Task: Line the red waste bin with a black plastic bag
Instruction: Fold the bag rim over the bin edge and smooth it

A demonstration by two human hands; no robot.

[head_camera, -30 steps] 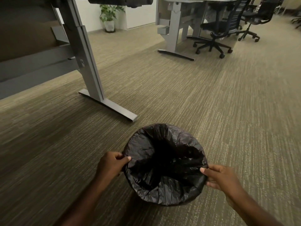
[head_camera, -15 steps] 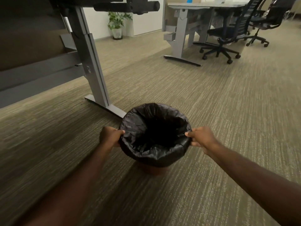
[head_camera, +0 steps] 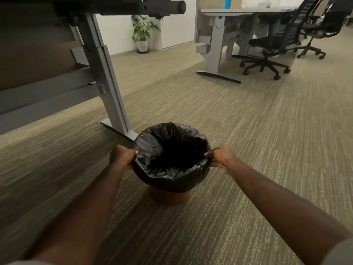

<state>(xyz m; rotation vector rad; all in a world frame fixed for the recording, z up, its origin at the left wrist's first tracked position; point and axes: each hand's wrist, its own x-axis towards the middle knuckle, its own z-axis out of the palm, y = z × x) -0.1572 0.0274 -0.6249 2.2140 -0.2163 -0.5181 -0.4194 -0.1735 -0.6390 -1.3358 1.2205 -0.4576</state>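
While the red bin (head_camera: 170, 197) stands on the carpet (head_camera: 248, 131) beside a desk leg (head_camera: 107, 83), left hand (head_camera: 122, 156) and right hand (head_camera: 221, 156) pinch the black bag (head_camera: 172, 176), folded over its rim

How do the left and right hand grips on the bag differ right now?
The left hand is curled into a fist at the left side of the black bag, knuckles toward the camera; the right hand is flatter at the right side, fingers extended along the fold. The left hand sits slightly closer to the desk leg than the right. Both pinch the bag's folded edge at rim height over the red bin.
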